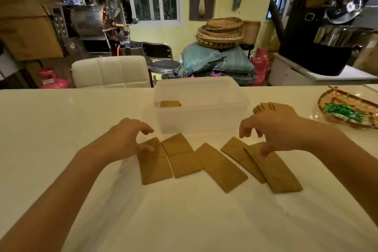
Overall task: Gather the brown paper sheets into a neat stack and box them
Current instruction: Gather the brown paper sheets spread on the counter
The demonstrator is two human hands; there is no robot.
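Several brown paper sheets [222,166] lie fanned in a row on the white table [41,120], just in front of a clear plastic box [201,112]. Inside the box a brown sheet stack [170,104] rests at its left end. More brown sheets [272,107] sit to the right of the box, partly hidden by my right hand. My left hand [127,139] hovers with curled, spread fingers over the leftmost sheet [154,164], fingertips at its top edge. My right hand [270,131] hovers over the rightmost sheet [274,170], fingers pointing down and apart.
A woven tray [347,112] with green wrapped pieces sits at the table's right edge. Behind the table stand a white chair [111,71], a metal stool [163,63], sacks with stacked baskets [219,30] and machines.
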